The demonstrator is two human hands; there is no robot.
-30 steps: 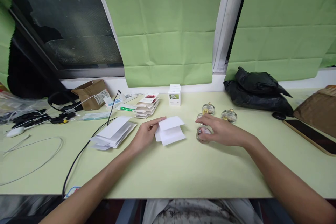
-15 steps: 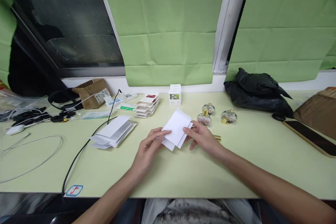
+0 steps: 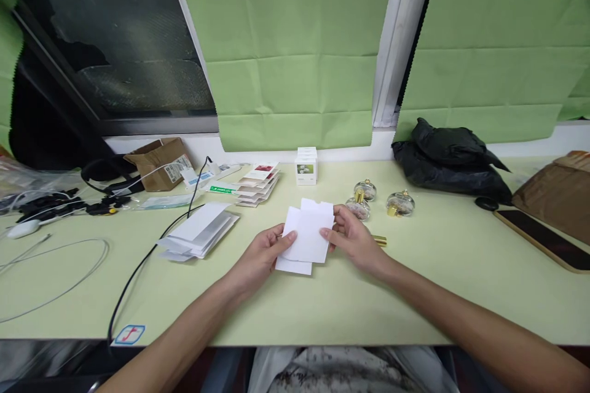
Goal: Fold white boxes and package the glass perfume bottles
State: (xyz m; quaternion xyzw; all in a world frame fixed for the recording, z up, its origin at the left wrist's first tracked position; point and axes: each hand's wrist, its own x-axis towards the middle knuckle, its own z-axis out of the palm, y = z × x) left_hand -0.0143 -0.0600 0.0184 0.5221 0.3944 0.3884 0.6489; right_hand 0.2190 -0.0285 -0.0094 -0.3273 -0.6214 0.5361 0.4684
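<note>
Between my two hands, just above the table, is a flat white cardboard box (image 3: 308,234), folded flat, with flaps showing at its top and bottom. My left hand (image 3: 263,253) pinches its left edge, thumb on the front face. My right hand (image 3: 353,236) grips the right edge, thumb also on the front. The fingers behind the card are partly hidden. Close beyond my right hand lie round glass perfume bottles (image 3: 358,209) with gold necks. A gold cap (image 3: 380,241) lies beside that hand, partly covered by it.
To the left lies a stack of flat white boxes (image 3: 199,232), with printed flat cartons (image 3: 258,184) behind it. A small upright white box (image 3: 306,167) stands at the back. Black plastic bag (image 3: 452,159) and phone (image 3: 544,239) are on the right. A black cable (image 3: 138,270) crosses the left side.
The white box has turned from a slant to nearly upright between my hands, its flaps now showing at top and bottom. My left hand has shifted its grip on the left edge.
</note>
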